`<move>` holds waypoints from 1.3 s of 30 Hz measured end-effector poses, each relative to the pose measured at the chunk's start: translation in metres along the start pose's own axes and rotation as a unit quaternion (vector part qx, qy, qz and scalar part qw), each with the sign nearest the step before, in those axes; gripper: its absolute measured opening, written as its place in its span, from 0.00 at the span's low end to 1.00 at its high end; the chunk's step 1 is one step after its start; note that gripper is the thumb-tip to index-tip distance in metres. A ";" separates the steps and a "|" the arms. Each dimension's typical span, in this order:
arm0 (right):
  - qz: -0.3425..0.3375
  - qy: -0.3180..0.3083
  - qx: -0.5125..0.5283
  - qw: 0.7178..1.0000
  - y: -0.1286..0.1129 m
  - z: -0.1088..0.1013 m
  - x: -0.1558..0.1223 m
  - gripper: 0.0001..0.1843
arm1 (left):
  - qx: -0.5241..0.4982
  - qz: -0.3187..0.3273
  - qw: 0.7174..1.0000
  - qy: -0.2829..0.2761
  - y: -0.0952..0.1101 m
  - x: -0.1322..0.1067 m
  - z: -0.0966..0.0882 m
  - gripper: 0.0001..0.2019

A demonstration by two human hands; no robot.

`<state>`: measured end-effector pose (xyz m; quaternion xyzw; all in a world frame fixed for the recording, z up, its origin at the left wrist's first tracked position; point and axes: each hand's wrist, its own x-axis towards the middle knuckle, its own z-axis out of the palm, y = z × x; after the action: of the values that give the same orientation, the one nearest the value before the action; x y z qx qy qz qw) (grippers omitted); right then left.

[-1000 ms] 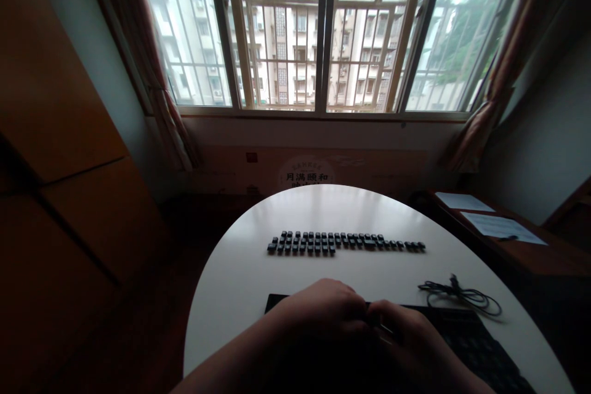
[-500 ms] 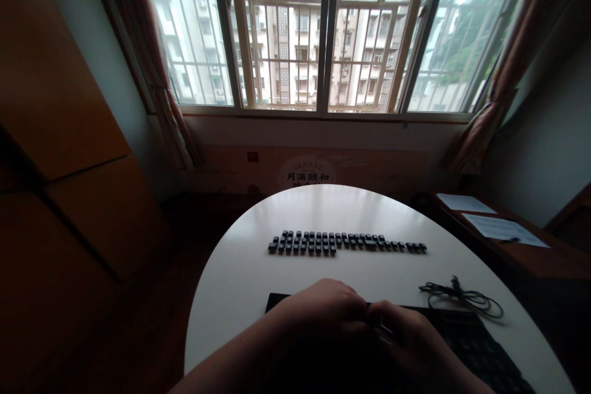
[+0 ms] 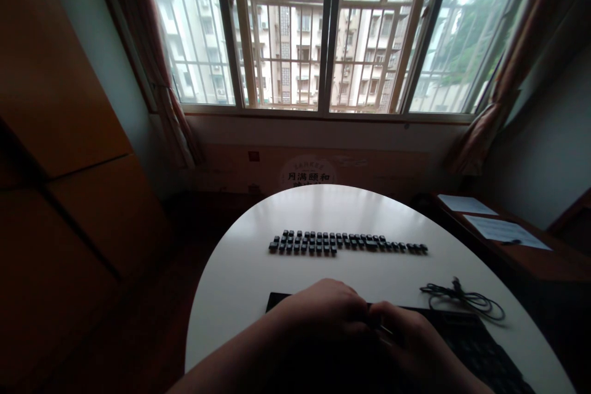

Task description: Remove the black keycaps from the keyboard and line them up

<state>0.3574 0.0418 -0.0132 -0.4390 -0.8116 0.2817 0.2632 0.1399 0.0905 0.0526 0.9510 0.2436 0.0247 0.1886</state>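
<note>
Both hands rest together over a black keyboard (image 3: 475,348) at the near edge of a round white table (image 3: 240,283). My left hand (image 3: 323,314) is curled, knuckles up, its fingers closed against the keyboard's top edge. My right hand (image 3: 410,338) is curled beside it, touching it, with a small thin object pinched between the two that I cannot make out. Beyond the hands, several loose black keycaps (image 3: 341,242) lie in neat rows across the table's middle.
A coiled black cable (image 3: 462,300) lies on the table at the right. A dark side desk with white papers (image 3: 505,229) stands to the right. A wooden cabinet (image 3: 60,135) fills the left. A barred window (image 3: 323,31) and a cardboard box (image 3: 305,172) are behind the table.
</note>
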 end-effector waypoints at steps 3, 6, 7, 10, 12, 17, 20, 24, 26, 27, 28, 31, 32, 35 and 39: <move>0.003 0.003 -0.003 1.000 0.000 0.000 0.000 0.04 | 0.001 0.007 1.000 0.010 -0.002 0.000 0.002 0.08; 0.001 0.002 -0.008 1.000 -0.002 -0.001 -0.001 0.04 | 0.003 0.011 1.000 0.012 -0.003 0.000 0.004 0.08; 0.002 0.001 -0.008 1.000 -0.002 0.000 -0.001 0.04 | 0.004 0.010 1.000 0.011 -0.003 0.000 0.004 0.08; 0.005 0.002 -0.010 1.000 -0.001 0.000 -0.001 0.04 | 0.005 0.009 1.000 0.010 -0.004 0.000 0.004 0.08; 0.003 0.002 -0.009 1.000 0.001 0.001 -0.002 0.05 | 0.006 0.010 1.000 0.013 -0.004 0.000 0.005 0.08; 0.003 0.001 -0.002 1.000 0.005 0.002 -0.002 0.05 | -0.002 0.011 1.000 0.011 -0.004 -0.001 0.004 0.08; 0.005 0.002 -0.008 1.000 0.004 0.002 -0.002 0.06 | 0.000 0.010 1.000 0.010 -0.003 0.000 0.003 0.08; 0.008 0.002 -0.001 1.000 0.001 0.002 -0.003 0.03 | 0.004 0.007 1.000 0.009 -0.002 0.000 0.002 0.07; 0.010 0.005 0.001 1.000 0.001 0.001 -0.003 0.04 | 0.005 -0.001 1.000 0.002 0.000 0.001 0.000 0.08; 0.010 0.005 0.001 1.000 0.000 0.001 -0.003 0.04 | 0.005 -0.004 1.000 -0.001 0.000 0.001 -0.001 0.08; 0.011 0.005 0.000 1.000 0.000 0.000 -0.003 0.04 | 0.003 -0.005 1.000 -0.001 0.001 0.001 -0.002 0.07; 0.007 0.008 -0.003 1.000 -0.001 -0.001 -0.003 0.03 | -0.006 0.000 1.000 0.002 0.002 0.000 -0.003 0.07; 0.004 0.008 -0.004 1.000 -0.001 -0.001 -0.003 0.03 | -0.008 0.002 1.000 0.001 0.002 0.000 -0.003 0.07; -0.003 0.011 -0.011 1.000 -0.001 0.000 -0.003 0.04 | -0.010 0.002 1.000 0.000 0.001 0.000 -0.002 0.07; -0.006 0.016 -0.021 1.000 0.000 0.000 -0.003 0.07 | -0.016 -0.002 1.000 0.000 0.001 0.001 -0.002 0.08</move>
<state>0.3589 0.0390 -0.0140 -0.4440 -0.8157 0.2558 0.2685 0.1409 0.0905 0.0545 0.9474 0.2453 0.0282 0.2035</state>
